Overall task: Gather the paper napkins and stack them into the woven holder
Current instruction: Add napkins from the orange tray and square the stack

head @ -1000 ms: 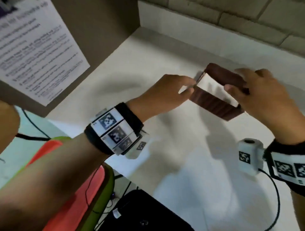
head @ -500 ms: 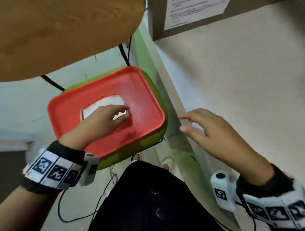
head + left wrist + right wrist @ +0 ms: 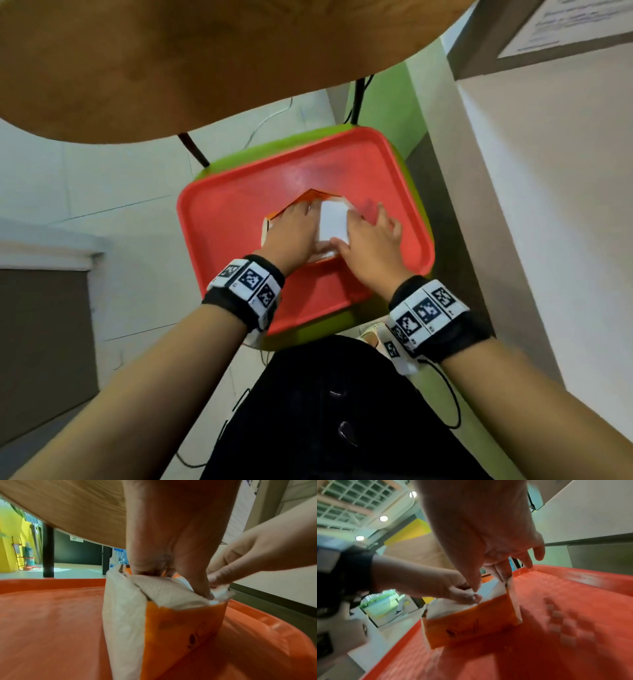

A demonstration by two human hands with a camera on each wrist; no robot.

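Note:
An orange paper pack [image 3: 317, 197] [image 3: 181, 626] [image 3: 471, 623] full of white napkins [image 3: 332, 222] [image 3: 168, 592] stands on a red tray [image 3: 233, 212] [image 3: 51, 628] [image 3: 565, 608]. My left hand [image 3: 298, 222] [image 3: 171, 574] [image 3: 453, 591] reaches into the pack's open top, its fingers and thumb curled round the napkins. From the right, my right hand [image 3: 370, 233] [image 3: 488, 578] [image 3: 231, 572] pinches the pack's top edge between thumb and fingers. The woven holder is out of view.
The tray lies on a green chair seat [image 3: 407, 164]. A round wooden tabletop [image 3: 171, 68] hangs over its far side. A white counter [image 3: 548, 222] runs along the right. My dark-clothed lap [image 3: 342, 411] is just below the tray.
A second ago both hands held the brown woven holder on the white counter. The view swung down to the tray; the left hand reached the napkins first, then the right hand joined it.

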